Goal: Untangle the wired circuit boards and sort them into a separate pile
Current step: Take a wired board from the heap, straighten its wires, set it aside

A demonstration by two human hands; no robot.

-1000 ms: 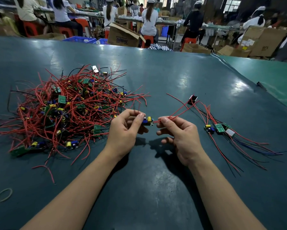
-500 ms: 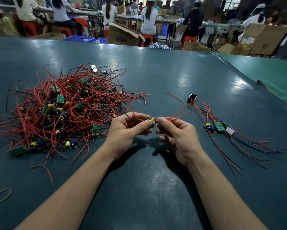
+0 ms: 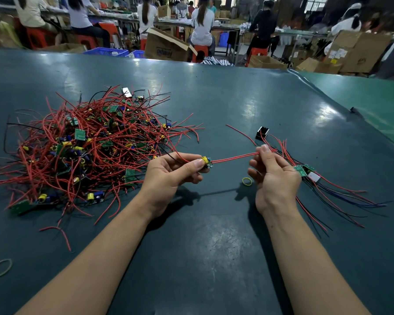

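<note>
Circuit board: pinched by left hand
Red wires: stretched toward 3 o'clock, pinched by right hand
Tangled pile: 9 o'clock on counter

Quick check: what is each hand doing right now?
Left hand: grips a small circuit board.
Right hand: pinches that board's red wires.

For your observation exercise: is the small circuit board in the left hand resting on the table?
No: the left hand pinches the circuit board above the table, red wires stretched to the right hand.
</note>
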